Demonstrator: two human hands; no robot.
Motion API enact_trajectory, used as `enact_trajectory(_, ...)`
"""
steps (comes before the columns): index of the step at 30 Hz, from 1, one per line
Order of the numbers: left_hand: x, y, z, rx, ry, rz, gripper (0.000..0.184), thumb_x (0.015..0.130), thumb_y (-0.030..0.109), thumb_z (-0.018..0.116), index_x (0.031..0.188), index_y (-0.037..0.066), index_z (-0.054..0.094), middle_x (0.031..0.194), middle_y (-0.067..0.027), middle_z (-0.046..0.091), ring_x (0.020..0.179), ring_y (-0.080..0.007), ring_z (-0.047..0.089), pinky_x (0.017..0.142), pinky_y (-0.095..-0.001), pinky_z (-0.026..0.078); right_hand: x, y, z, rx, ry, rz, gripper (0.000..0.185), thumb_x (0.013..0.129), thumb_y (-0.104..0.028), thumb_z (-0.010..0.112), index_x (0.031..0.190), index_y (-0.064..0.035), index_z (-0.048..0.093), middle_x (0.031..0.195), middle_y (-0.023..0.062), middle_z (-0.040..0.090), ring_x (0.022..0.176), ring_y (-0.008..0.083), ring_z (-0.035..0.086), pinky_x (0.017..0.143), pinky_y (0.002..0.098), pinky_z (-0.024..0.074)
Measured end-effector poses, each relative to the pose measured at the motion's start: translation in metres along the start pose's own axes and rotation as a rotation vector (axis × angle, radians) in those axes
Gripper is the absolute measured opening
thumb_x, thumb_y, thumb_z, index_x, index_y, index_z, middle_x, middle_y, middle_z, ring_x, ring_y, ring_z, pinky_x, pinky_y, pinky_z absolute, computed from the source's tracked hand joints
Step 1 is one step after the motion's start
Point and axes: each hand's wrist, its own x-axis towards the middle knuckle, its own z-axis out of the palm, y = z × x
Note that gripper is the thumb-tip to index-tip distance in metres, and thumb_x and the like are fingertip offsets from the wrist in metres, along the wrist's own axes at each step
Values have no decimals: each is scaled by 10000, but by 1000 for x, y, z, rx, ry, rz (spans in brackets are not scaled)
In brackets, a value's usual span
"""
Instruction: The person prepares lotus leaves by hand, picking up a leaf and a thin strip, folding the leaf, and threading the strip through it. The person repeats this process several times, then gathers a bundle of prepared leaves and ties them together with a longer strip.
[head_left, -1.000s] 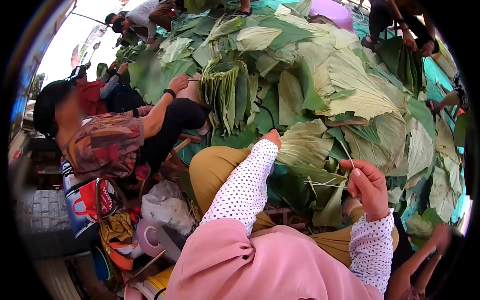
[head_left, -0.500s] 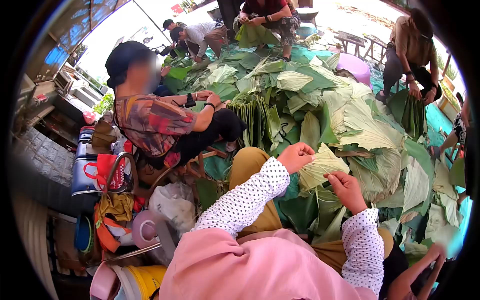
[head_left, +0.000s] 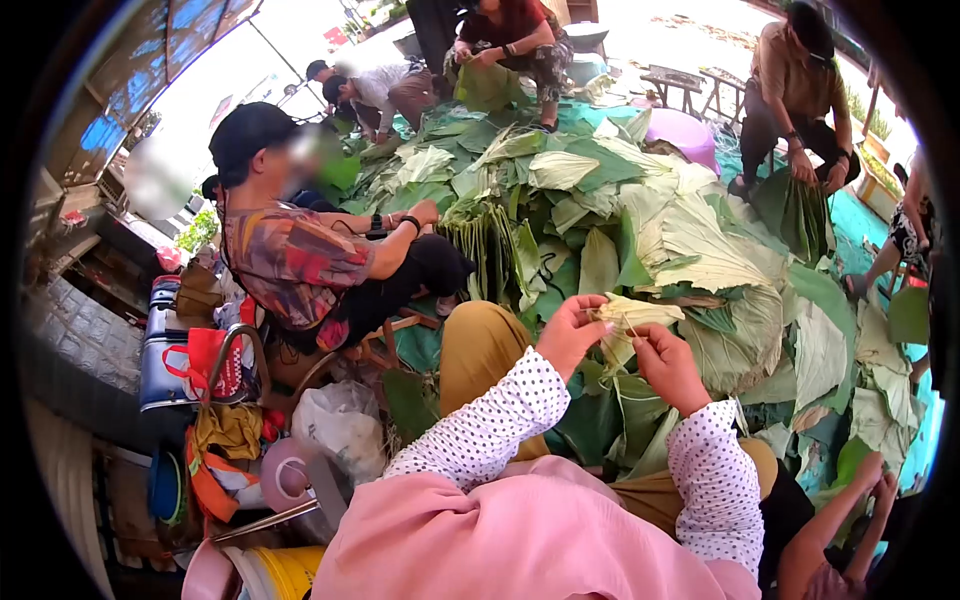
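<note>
My left hand (head_left: 572, 335) pinches the left edge of a pale yellow-green lotus leaf (head_left: 645, 313), held over my lap. My right hand (head_left: 672, 372) is closed at the leaf's lower edge, thumb against fingers, where a thin pale strand shows. The leaf looks folded or gathered between the hands, with its veins running lengthwise. Just beyond it rises a large heap of lotus leaves (head_left: 720, 245), some pale and some dark green. An upright bundle of folded leaves (head_left: 485, 250) stands left of the heap.
A person in a patterned shirt (head_left: 290, 255) sits close on my left. Others work around the heap. Lower left are a plastic bag (head_left: 340, 430), a red bag (head_left: 212, 362) and a yellow bucket (head_left: 285, 570). A purple tub (head_left: 683, 135) stands behind the heap.
The leaf, spread flatter before, is now narrower and gathered between my hands. My right hand has moved slightly left and up, nearer my left hand. The view has shifted a little.
</note>
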Motion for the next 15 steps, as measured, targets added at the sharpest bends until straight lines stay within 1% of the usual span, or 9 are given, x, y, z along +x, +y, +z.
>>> enact_trajectory(1,3,-2,1,-65,44,-6,334,857,8,638,1170,12,520,1040,-68,631,940,-135,602,839,-272,494,1,2,0,27,13,-16,201,949,-140,559,1082,4,605,641,-6,538,557,45,449,512,227,374)
enact_trajectory(2,6,-1,-2,-135,98,-19,304,867,14,631,1153,11,529,1031,-74,637,930,-142,608,832,-276,498,1,4,-1,38,31,-30,196,946,-145,566,1063,7,604,637,-8,533,540,52,445,505,233,376)
enact_trajectory(4,4,5,2,-207,77,-6,228,898,30,600,1118,3,548,1021,-83,644,918,-161,617,836,-299,503,0,-1,-3,6,83,-95,170,944,-153,572,996,3,618,665,7,554,590,62,461,536,244,397)
enact_trajectory(5,1,11,6,-218,72,-19,199,908,22,576,1104,-3,552,1037,-95,643,943,-184,621,858,-323,503,-1,-2,-4,20,68,-63,167,940,-156,579,972,2,620,686,20,568,607,69,455,548,252,402)
enact_trajectory(6,-1,12,7,-226,70,-18,173,919,14,553,1090,-9,556,1054,-107,641,967,-206,624,880,-348,504,-3,-5,-4,5,79,-101,168,936,-157,585,961,6,616,677,29,566,603,76,449,551,260,406)
enact_trajectory(8,0,6,3,-270,6,-17,171,924,22,548,1092,-6,559,1063,-112,641,972,-208,623,893,-355,495,-6,-6,-5,-35,79,-120,171,932,-163,589,944,5,618,659,39,555,598,85,451,552,269,408)
enact_trajectory(9,0,4,5,-265,6,-17,175,925,19,542,1097,-7,562,1068,-114,642,975,-208,623,893,-358,493,-6,-3,-5,-34,90,-113,171,932,-163,589,944,5,618,659,39,555,598,85,451,552,269,408)
enact_trajectory(11,-1,4,7,-256,-11,-21,177,924,18,542,1099,-8,563,1070,-114,642,975,-208,623,891,-357,494,-3,3,-5,-132,89,-161,175,926,-168,592,930,4,624,645,57,552,587,102,463,554,279,416)
enact_trajectory(15,-3,6,11,-239,-17,-21,184,923,13,541,1104,-13,562,1074,-118,641,975,-210,622,890,-353,494,-4,4,-5,-153,95,-186,176,920,-170,594,923,2,631,648,76,561,578,119,473,557,290,423)
